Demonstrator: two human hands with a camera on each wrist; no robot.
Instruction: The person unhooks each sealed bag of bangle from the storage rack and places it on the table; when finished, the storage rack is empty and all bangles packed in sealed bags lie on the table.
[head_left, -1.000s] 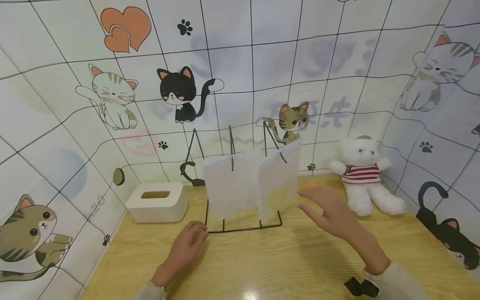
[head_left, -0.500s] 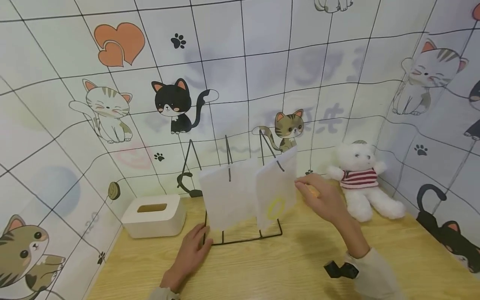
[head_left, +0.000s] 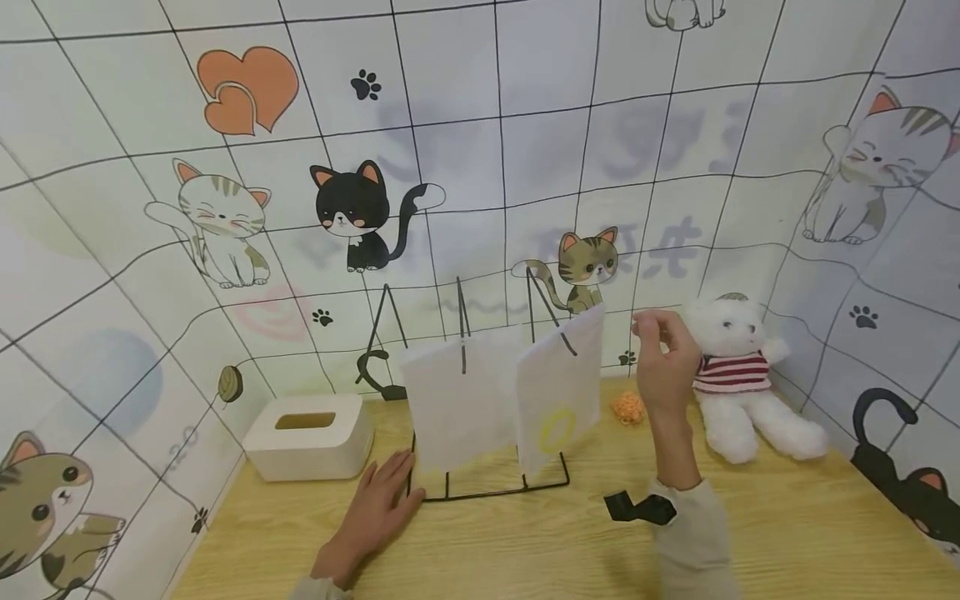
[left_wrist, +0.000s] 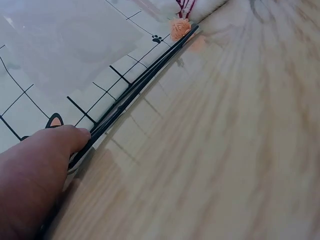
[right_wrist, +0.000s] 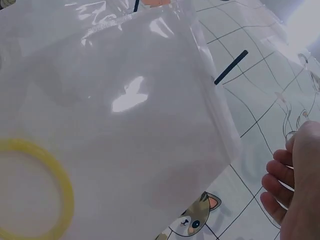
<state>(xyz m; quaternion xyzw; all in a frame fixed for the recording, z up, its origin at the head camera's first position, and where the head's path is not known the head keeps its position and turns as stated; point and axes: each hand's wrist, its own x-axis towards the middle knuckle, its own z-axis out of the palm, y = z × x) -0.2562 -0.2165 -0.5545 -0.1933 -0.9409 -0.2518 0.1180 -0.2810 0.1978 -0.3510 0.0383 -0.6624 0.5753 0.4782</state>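
Note:
A black wire rack (head_left: pixel 487 495) stands on the table, with two frosted plastic bags (head_left: pixel 465 400) hanging on it. The right-hand bag (right_wrist: pixel 145 105) shows a yellow ring (head_left: pixel 557 430), also large in the right wrist view. My left hand (head_left: pixel 375 512) grips the rack's left front corner, its thumb (left_wrist: pixel 60 142) over the base wire in the left wrist view. Raised to the right of the bags, apart from them, is my right hand (head_left: pixel 667 358). Its fingers are curled with thumb and forefinger together. No clear object shows between the tips.
An orange frizzy ball (head_left: pixel 628 408) lies right of the rack. Behind my right forearm sits a white teddy bear (head_left: pixel 731 375) in a striped shirt. A white tissue box (head_left: pixel 307 442) stands at the left. Cat-printed wall sheets (head_left: pixel 457 192) enclose the table's back and sides.
My right hand went from over the orange ball to the right bag's edge, then up and away from it. My left hand settled onto the rack's corner. The orange ball is now uncovered.

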